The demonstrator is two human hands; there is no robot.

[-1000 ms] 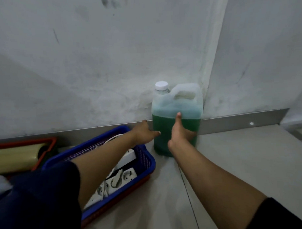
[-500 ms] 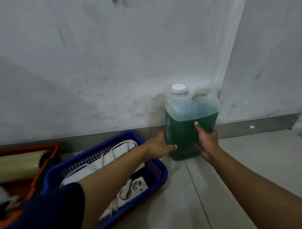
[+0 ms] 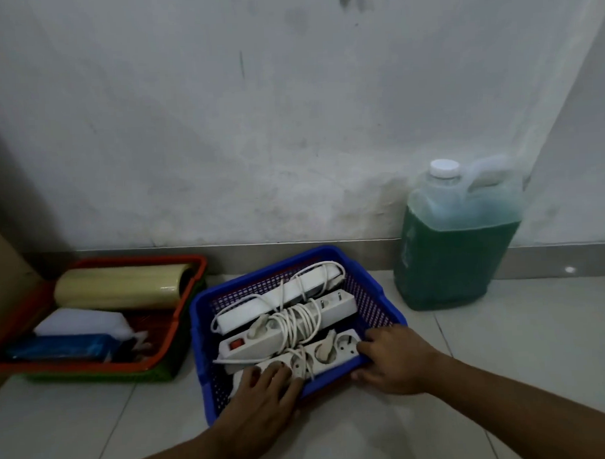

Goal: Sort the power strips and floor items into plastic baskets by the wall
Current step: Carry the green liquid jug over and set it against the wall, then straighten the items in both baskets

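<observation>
A blue plastic basket (image 3: 199, 336) sits on the tiled floor near the wall. Three white power strips (image 3: 290, 320) with wound cords lie inside it. My left hand (image 3: 262, 392) grips the basket's near edge, fingers reaching over the rim onto the front strip (image 3: 333, 352). My right hand (image 3: 395, 360) grips the basket's near right corner. An orange basket (image 3: 141, 259) to the left holds a yellowish roll (image 3: 121, 287), a white item (image 3: 85, 322) and a blue packet (image 3: 58, 347).
A translucent jug of green liquid (image 3: 456, 258) with a white cap stands against the wall, right of the blue basket. A green basket (image 3: 93, 375) lies under the orange one. A brown board (image 3: 0, 260) leans at the far left.
Both hands let go of the green jug, which now stands by the wall. They moved down and left onto the near edge of the blue basket. The view shifted left.
</observation>
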